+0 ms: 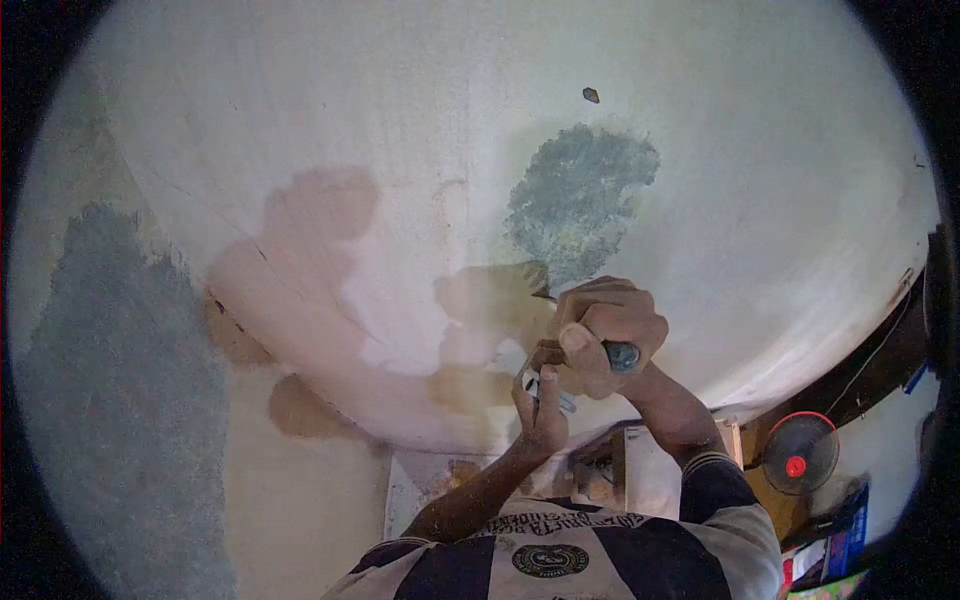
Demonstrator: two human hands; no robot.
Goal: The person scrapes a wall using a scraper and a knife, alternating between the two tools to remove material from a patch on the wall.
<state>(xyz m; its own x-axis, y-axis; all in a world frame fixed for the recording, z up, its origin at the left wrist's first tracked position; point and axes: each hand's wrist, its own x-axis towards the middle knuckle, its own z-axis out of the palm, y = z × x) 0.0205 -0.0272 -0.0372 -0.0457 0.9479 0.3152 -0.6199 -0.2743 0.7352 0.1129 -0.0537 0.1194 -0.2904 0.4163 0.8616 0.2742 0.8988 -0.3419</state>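
My right hand [612, 325] is closed round a tool with a dark rounded handle [621, 356]. The handle's end points toward me, and my fist hides most of the rest. A thin dark edge shows at the wall just left of the knuckles, below a rough grey patch [580, 195] in the pale wall [400, 120]. Close beside it, lower and to the left, my left hand [543, 415] has its fingers bent around a small white and grey object [556, 392]. What kind of object that is, I cannot make out.
A larger grey bare area [130, 400] covers the wall at the left. A small dark chip [591, 95] marks the wall above the patch. Behind me at lower right stand a fan with a red rim [799, 453] and blue items [850, 530]. Shadows fall on the wall.
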